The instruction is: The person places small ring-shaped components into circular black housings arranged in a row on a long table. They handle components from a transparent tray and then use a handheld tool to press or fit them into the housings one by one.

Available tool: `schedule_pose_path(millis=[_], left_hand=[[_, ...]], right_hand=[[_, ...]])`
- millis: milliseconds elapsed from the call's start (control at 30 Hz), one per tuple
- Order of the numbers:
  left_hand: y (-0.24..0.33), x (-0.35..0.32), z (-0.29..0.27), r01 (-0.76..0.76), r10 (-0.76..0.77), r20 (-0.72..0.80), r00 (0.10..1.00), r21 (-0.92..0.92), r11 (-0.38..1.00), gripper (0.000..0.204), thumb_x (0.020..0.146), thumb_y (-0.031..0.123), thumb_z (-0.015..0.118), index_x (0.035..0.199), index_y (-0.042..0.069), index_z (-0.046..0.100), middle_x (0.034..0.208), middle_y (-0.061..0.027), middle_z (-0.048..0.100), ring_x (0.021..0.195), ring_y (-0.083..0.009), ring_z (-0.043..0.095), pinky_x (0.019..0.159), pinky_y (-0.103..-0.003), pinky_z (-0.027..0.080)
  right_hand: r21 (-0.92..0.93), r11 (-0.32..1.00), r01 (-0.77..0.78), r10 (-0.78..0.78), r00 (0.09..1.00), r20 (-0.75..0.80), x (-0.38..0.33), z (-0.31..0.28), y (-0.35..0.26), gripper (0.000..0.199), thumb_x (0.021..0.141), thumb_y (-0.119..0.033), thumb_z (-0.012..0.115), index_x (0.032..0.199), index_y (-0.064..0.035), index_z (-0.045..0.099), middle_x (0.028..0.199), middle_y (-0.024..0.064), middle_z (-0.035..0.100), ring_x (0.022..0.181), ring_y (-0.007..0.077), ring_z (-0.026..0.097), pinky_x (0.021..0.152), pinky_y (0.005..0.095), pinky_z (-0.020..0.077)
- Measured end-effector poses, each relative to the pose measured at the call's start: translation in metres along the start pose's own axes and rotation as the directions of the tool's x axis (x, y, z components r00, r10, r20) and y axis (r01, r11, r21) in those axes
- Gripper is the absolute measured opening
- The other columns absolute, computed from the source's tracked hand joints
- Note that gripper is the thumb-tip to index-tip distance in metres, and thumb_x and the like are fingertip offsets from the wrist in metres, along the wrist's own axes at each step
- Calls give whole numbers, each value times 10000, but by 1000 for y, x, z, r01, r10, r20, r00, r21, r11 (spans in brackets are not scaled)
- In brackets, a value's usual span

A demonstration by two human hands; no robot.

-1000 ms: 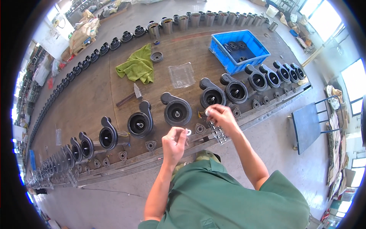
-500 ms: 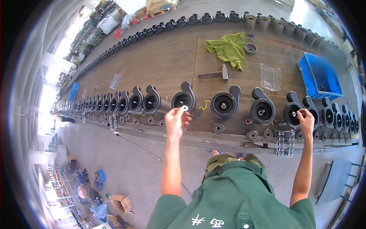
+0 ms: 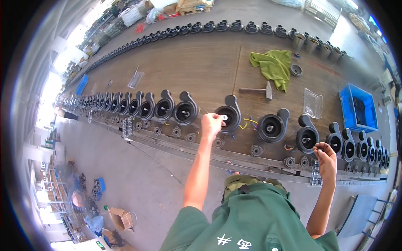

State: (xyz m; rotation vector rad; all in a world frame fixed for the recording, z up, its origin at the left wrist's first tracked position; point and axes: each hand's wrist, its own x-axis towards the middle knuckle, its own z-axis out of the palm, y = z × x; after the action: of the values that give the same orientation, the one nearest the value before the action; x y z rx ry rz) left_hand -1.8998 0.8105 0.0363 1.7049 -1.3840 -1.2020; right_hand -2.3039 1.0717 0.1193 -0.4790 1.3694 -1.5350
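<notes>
My left hand (image 3: 212,125) pinches a small white ring (image 3: 225,117) at the mouth of a black snail-shaped housing (image 3: 230,103). To the right stands another such housing (image 3: 284,117), with a metal shaft (image 3: 270,128) in its round hollow. My right hand (image 3: 326,160) is closed, thumb and fingertips together, near the lower right rim of a third housing (image 3: 308,121). Something small and dark shows at those fingertips, too small to name. Yellow and blue wires (image 3: 250,121) lie between the first two housings.
Flat metal flanges (image 3: 256,150) lie along the table's near edge, by a clear tray of small parts (image 3: 315,172). Further back are a hammer (image 3: 268,90), a green cloth (image 3: 274,67), a clear plastic tray (image 3: 313,103) and a blue crate (image 3: 346,109). Black parts (image 3: 222,26) line the far edge.
The view has shifted, so the table sits further right. My left hand has brought the white ring into the housing's mouth. My right hand has drawn back from a housing's shaft, toward me.
</notes>
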Motion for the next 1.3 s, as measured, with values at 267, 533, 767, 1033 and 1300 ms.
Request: schedule_pose_path(millis=[267,533,767,1033,1300], left_hand=[[-9,-15,-43,-71,51,-104,993,-199,977,115,915,87,659,950,-22,675,688,-72,678,474,-64,517,429,-210,368],[-5,-44,-48,21,-82,-138,987,-396,918,76,929,125,670,956,54,672,718,-3,634,544,-47,525,449,-193,391],[-1,-119,2,-121,53,-198,979,-350,929,108,999,151,591,959,63,640,726,4,617,518,-31,473,409,-189,300],[11,-252,156,-61,-23,-209,978,-385,921,77,975,109,604,934,57,644,728,4,613,570,-44,512,461,-191,384],[-14,-335,378,-216,170,416,893,65,974,180,879,137,660,976,-8,704,867,-173,730,802,-213,712,749,-350,546]], right_hand=[[-183,969,-168,181,982,58,-10,75,14,197,1008,-216,589,980,-35,662,867,83,713,642,85,655,491,186,479],[-284,943,-175,166,985,-55,-21,70,7,321,1007,-288,588,1085,5,695,872,36,688,647,34,513,528,182,393],[-49,988,-144,144,990,1,-18,-26,-4,232,977,-175,635,1125,-1,674,959,89,728,759,96,669,669,231,559],[-491,871,26,-164,957,-240,37,-248,-41,182,956,-157,615,1016,-11,703,832,71,732,681,99,660,537,232,502],[-707,706,30,-12,999,30,74,-316,-72,256,884,-192,651,1052,-21,739,783,93,738,587,114,655,530,248,506]])
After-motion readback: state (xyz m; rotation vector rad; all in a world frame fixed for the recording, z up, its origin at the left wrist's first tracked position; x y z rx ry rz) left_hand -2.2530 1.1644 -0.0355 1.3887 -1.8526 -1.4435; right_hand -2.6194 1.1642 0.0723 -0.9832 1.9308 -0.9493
